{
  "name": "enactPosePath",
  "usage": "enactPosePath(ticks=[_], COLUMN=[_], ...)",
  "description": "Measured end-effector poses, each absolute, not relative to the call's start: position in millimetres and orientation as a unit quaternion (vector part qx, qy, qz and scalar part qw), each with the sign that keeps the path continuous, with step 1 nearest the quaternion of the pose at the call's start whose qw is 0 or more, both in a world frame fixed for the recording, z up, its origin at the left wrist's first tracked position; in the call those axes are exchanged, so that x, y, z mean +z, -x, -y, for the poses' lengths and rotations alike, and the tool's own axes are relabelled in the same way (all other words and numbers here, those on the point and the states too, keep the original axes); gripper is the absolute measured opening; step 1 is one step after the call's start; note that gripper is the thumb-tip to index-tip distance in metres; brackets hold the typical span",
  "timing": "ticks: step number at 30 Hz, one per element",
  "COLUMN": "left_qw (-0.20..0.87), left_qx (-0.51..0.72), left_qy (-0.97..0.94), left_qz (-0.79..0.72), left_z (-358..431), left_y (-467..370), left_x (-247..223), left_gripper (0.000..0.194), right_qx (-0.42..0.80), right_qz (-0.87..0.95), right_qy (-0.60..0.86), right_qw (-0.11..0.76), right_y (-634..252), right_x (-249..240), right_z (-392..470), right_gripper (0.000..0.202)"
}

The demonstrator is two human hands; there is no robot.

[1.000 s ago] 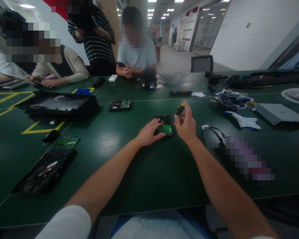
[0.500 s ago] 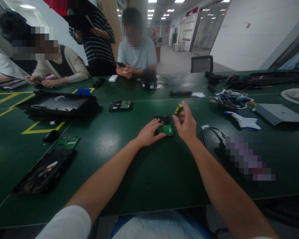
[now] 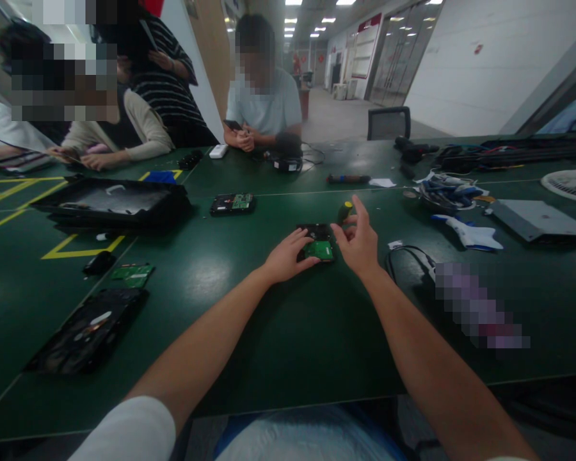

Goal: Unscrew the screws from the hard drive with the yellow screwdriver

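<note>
We've got a small black rectangular hard drive with a bright green circuit board (image 3: 320, 250) lying flat near the middle of the bench (image 3: 278, 358), well back from the near edge. Our left hand (image 3: 287, 256) is over its left end, fingers fanned and thumb along the near side. Looks like bracing, though we can't tell if that's a proper grip or just weight on top.

Our right hand (image 3: 358, 246) is half curled, apparently loosely, around a dark tool handle with a yellow end cap (image 3: 346, 208), index raised. The tip's hidden, so no clue whether it's seated in anything.

What worries us: if that tip isn't seated square, a twist could make it skid across the green board and gouge it. A loose hold with the finger up makes tilting likelier. If the left hand is only pressing, torque could spin the drive on that smooth surface. And our left thumb lies right beside the board, so a slip that way might jab it.
</note>
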State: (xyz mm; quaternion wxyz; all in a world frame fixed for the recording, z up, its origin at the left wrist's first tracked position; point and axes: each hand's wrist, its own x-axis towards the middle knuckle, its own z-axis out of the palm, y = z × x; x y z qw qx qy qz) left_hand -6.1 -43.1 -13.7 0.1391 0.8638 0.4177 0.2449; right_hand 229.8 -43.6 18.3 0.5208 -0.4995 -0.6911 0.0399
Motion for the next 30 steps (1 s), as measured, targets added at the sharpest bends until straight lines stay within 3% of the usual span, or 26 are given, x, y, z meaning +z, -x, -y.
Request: enactPosePath(ticks=[5,12,21,30], left_qw=[0.14,0.146,0.14,0.143], left_qx=[0.246,0.244,0.248,0.243], left_qy=[-0.864,-0.861,-0.864,-0.863], left_qz=[-0.416,-0.422,-0.415,-0.419], left_z=[42.8,42.8,42.2,40.7], left_y=[5.8,5.7,6.6,6.5], left_x=[-14.2,-14.5,-15.7,-16.1], left_gripper=[0.067,0.066,0.068,0.067], right_qx=[0.054,0.081,0.32,0.367], right_qz=[0.695,0.682,0.577,0.541], right_qy=[0.499,0.517,0.461,0.443], right_qw=[0.516,0.511,0.594,0.614], right_y=[-230.5,-229.7,-224.0,-222.0], right_x=[19.4,17.9,20.0,22.0], right_z=[43.6,42.6,38.8,37.4], right_gripper=[0.073,0.04,0.044,0.045])
